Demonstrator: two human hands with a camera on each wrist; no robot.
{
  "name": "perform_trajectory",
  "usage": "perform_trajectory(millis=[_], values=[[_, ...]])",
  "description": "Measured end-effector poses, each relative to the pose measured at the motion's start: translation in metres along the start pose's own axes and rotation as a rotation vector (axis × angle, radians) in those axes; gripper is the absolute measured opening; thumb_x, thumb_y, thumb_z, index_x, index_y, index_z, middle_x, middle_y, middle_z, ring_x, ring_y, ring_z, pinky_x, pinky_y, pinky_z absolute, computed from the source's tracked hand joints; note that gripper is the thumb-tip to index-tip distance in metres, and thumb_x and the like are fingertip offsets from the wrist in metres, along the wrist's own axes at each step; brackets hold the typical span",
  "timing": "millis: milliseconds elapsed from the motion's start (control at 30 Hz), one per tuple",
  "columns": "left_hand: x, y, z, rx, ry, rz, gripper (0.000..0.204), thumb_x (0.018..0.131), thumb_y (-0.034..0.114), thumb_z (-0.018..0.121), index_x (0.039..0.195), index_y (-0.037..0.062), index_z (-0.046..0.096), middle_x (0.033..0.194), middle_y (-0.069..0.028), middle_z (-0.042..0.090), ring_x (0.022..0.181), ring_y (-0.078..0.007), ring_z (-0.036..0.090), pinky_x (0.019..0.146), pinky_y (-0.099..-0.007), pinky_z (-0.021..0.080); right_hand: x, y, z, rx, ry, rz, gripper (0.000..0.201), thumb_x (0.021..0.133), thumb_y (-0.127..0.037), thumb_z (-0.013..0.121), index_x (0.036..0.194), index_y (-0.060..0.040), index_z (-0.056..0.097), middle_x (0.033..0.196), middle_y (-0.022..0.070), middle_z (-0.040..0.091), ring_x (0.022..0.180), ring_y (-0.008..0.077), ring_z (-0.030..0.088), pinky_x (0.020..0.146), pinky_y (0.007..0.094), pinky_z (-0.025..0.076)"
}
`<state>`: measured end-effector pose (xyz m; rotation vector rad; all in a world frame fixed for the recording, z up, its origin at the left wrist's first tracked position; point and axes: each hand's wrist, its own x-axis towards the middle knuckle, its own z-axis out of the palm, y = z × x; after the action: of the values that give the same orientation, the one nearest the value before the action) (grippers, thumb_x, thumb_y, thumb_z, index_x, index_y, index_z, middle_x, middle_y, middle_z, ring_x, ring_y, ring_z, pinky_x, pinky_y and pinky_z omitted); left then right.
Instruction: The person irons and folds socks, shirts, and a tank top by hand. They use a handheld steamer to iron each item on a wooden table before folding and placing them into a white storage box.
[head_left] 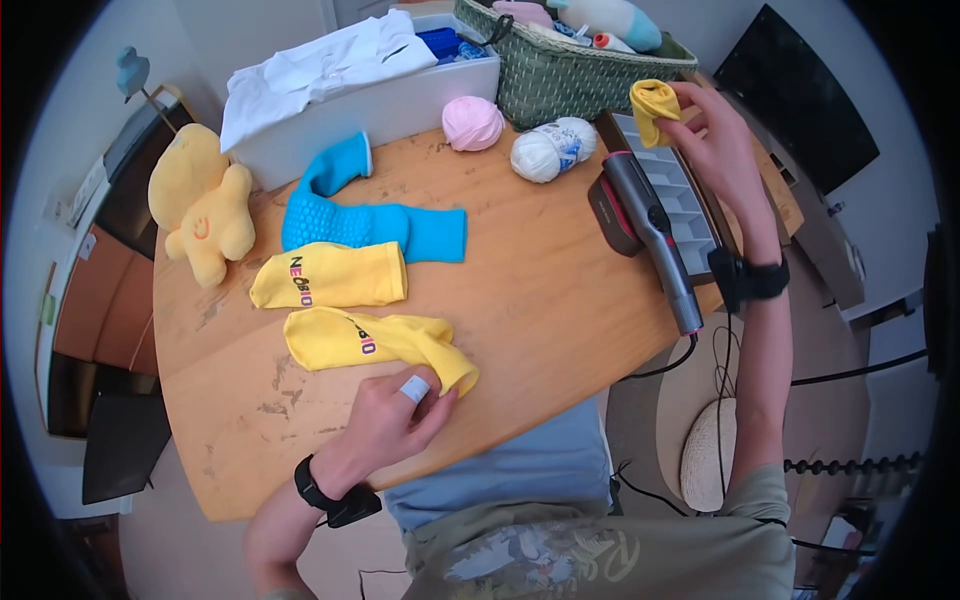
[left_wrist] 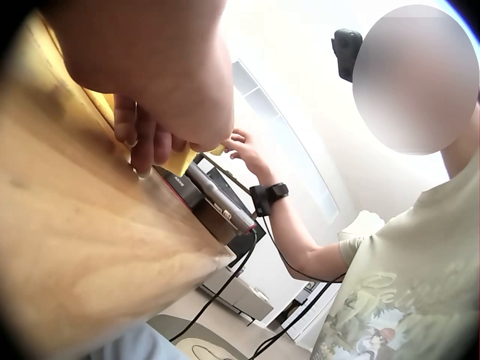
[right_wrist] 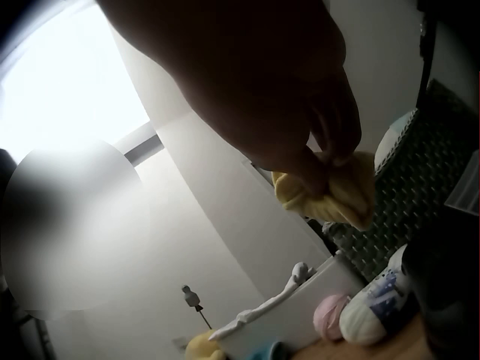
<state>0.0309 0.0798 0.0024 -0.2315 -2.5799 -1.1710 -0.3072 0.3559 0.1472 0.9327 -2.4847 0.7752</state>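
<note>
My right hand (head_left: pixel 715 145) pinches a small rolled yellow sock (head_left: pixel 655 108) above the far end of a divided box (head_left: pixel 672 185). In the right wrist view the bundle (right_wrist: pixel 334 196) hangs between thumb and fingers. At the near side of the table, my left hand (head_left: pixel 392 420) pinches the cuff of a flat yellow sock (head_left: pixel 330 340) with dark and pink lettering; the cuff end is bent toward me. Just beyond it lies another lettered yellow sock (head_left: pixel 335 275). Farther back are blue knit socks (head_left: pixel 350 222) with bumpy texture, one bent upward.
A grey hair styler (head_left: pixel 655 225) lies along the divided box, its cord running off the table. At the back stand a white bin (head_left: pixel 300 140) with white cloth and a green woven basket (head_left: pixel 560 95). Pink yarn (head_left: pixel 472 123), white yarn (head_left: pixel 550 150) and a yellow plush toy (head_left: pixel 205 210) sit nearby.
</note>
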Motion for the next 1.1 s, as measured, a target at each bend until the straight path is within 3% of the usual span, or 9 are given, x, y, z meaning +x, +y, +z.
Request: perform_trajectory(millis=[133, 233, 367, 567, 767, 867, 967, 1100], values=[[0.000, -0.002, 0.000, -0.016, -0.044, 0.004, 0.024, 0.092, 0.012, 0.077, 0.080, 0.0074, 0.057, 0.059, -0.0039, 0.057, 0.047, -0.0208, 0.057, 0.046, -0.0352, 0.045, 0.045, 0.067, 0.023, -0.424, -0.008, -0.181, 0.034, 0.089, -0.008, 0.071, 0.123, -0.0101, 0.070, 0.111, 0.0127, 0.067, 0.099, 0.0344, 0.071, 0.085, 0.0447, 0.057], [0.001, -0.002, 0.000, -0.008, -0.054, 0.027, 0.023, 0.092, 0.012, 0.077, 0.080, 0.0075, 0.058, 0.060, -0.0041, 0.056, 0.048, -0.0223, 0.057, 0.047, -0.0358, 0.046, 0.064, 0.099, 0.047, -0.593, -0.135, -0.126, 0.035, 0.088, -0.004, 0.069, 0.122, -0.0106, 0.070, 0.116, 0.0131, 0.067, 0.108, 0.0376, 0.068, 0.091, 0.0493, 0.056], [0.002, -0.002, -0.001, -0.017, -0.062, 0.041, 0.023, 0.091, 0.011, 0.078, 0.080, 0.0074, 0.058, 0.061, -0.0044, 0.056, 0.050, -0.0242, 0.058, 0.048, -0.0371, 0.046, 0.069, 0.114, 0.064, -0.705, -0.212, -0.152, 0.030, 0.087, -0.003, 0.067, 0.117, -0.0092, 0.068, 0.113, 0.0128, 0.067, 0.110, 0.0335, 0.069, 0.088, 0.0474, 0.058], [0.004, -0.002, -0.003, -0.015, -0.071, 0.056, 0.023, 0.091, 0.012, 0.078, 0.080, 0.0066, 0.058, 0.064, -0.0053, 0.058, 0.052, -0.0259, 0.059, 0.049, -0.0388, 0.047, 0.067, 0.140, 0.079, -0.737, -0.229, -0.329, 0.016, 0.090, -0.004, 0.063, 0.106, -0.0060, 0.062, 0.104, 0.0113, 0.068, 0.106, 0.0322, 0.069, 0.085, 0.0452, 0.059], [0.005, -0.002, -0.004, 0.001, -0.083, 0.063, 0.024, 0.090, 0.012, 0.078, 0.080, 0.0063, 0.057, 0.067, -0.0063, 0.059, 0.053, -0.0270, 0.060, 0.049, -0.0395, 0.048, 0.063, 0.150, 0.088, -0.605, -0.221, -0.262, 0.013, 0.089, -0.005, 0.065, 0.102, -0.0057, 0.063, 0.102, 0.0127, 0.067, 0.104, 0.0354, 0.068, 0.085, 0.0472, 0.057], [0.005, -0.002, -0.004, 0.001, -0.097, 0.055, 0.024, 0.090, 0.013, 0.078, 0.081, 0.0061, 0.057, 0.067, -0.0065, 0.059, 0.054, -0.0274, 0.060, 0.050, -0.0395, 0.048, 0.072, 0.154, 0.087, -0.585, -0.341, -0.192, 0.010, 0.087, -0.005, 0.066, 0.097, -0.0049, 0.066, 0.099, 0.0143, 0.070, 0.102, 0.0373, 0.069, 0.085, 0.0484, 0.056], [0.005, -0.001, -0.004, 0.002, -0.102, 0.059, 0.024, 0.091, 0.013, 0.078, 0.081, 0.0059, 0.057, 0.067, -0.0068, 0.059, 0.054, -0.0275, 0.061, 0.050, -0.0397, 0.048, 0.075, 0.153, 0.083, -0.571, -0.416, -0.263, 0.010, 0.085, -0.003, 0.066, 0.094, -0.0048, 0.070, 0.099, 0.0155, 0.072, 0.100, 0.0378, 0.070, 0.085, 0.0486, 0.056], [0.005, -0.002, -0.004, 0.018, -0.094, 0.080, 0.023, 0.091, 0.012, 0.078, 0.082, 0.0059, 0.057, 0.068, -0.0069, 0.059, 0.055, -0.0276, 0.061, 0.050, -0.0398, 0.048, 0.071, 0.145, 0.080, -0.624, -0.473, -0.160, 0.020, 0.086, -0.002, 0.060, 0.102, -0.0053, 0.073, 0.106, 0.0158, 0.073, 0.106, 0.0376, 0.069, 0.088, 0.0475, 0.055]])
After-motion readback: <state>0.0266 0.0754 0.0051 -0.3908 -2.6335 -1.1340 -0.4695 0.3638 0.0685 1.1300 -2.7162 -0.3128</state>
